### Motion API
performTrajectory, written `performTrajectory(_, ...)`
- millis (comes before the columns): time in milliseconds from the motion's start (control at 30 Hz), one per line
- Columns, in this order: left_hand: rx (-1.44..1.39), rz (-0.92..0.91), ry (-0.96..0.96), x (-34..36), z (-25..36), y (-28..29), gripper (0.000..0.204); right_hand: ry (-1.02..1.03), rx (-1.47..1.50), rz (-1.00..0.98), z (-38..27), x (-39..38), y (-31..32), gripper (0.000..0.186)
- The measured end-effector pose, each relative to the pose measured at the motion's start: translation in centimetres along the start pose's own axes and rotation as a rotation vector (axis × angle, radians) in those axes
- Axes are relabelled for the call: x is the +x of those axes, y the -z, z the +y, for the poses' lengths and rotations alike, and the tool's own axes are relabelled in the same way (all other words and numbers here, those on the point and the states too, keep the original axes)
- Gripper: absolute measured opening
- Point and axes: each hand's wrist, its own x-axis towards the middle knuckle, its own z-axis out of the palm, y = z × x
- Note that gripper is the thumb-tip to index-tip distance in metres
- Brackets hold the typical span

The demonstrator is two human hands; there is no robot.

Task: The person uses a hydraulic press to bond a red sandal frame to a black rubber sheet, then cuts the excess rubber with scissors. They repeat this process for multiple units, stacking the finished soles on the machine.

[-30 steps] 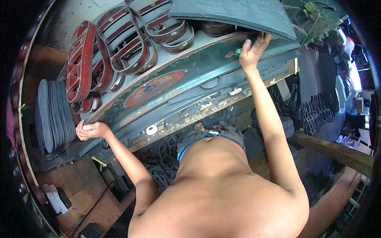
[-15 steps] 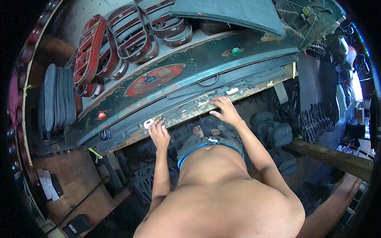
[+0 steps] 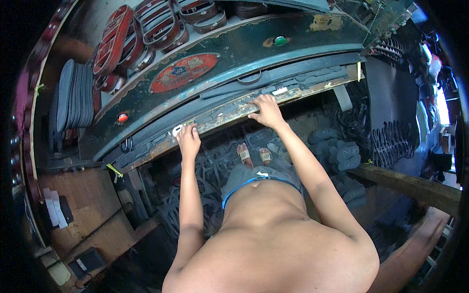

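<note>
Both hands rest on the worn front ledge (image 3: 222, 118) of a green machine. My left hand (image 3: 188, 140) lies with its fingertips over the ledge beside a small white ring-shaped piece (image 3: 177, 130). Farther right, my right hand (image 3: 267, 111) has its fingers bent over the same edge, thumb apart, near a small white strip (image 3: 280, 91). I see no object held in either hand. Grey scraps lie along the ledge, and a dark grey sheet (image 3: 215, 94) lies behind them.
Red-brown cutting dies (image 3: 113, 41) stand on top of the machine, which carries a red button (image 3: 122, 117) and a green button (image 3: 279, 40). Stacked grey sole-shaped pieces (image 3: 76, 97) are at the left. Cut-out scraps cover the floor; a wooden beam (image 3: 405, 185) is at right.
The view has shifted, so the machine sits higher and my sandalled feet show more. Both hands stay at the ledge, the fingers now lying closer over its edge.
</note>
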Motion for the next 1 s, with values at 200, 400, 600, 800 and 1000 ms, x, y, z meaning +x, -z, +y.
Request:
performTrajectory(200, 0.066, -0.001, -0.004, -0.5, 0.4, -0.5, 0.026, -0.058, -0.071, -0.068, -0.3, 0.3, -0.3, 0.054)
performTrajectory(400, 0.088, -0.090, 0.095, 0.0, 0.2, -0.8, 0.029, -0.107, -0.128, -0.155, -0.6, 0.7, -0.4, 0.055)
performTrajectory(600, 0.140, -0.143, 0.161, 0.5, 0.4, -1.0, 0.032, -0.111, -0.186, -0.171, -0.6, 0.7, -0.7, 0.056)
performTrajectory(800, 0.177, -0.071, 0.233, -0.3, 1.0, -1.6, 0.029, -0.069, -0.196, -0.186, 0.1, 0.3, -0.9, 0.057)
performTrajectory(1000, 0.192, 0.005, 0.197, -2.0, 0.7, -2.3, 0.022, 0.017, -0.127, -0.246, 0.9, 0.0, -0.8, 0.057)
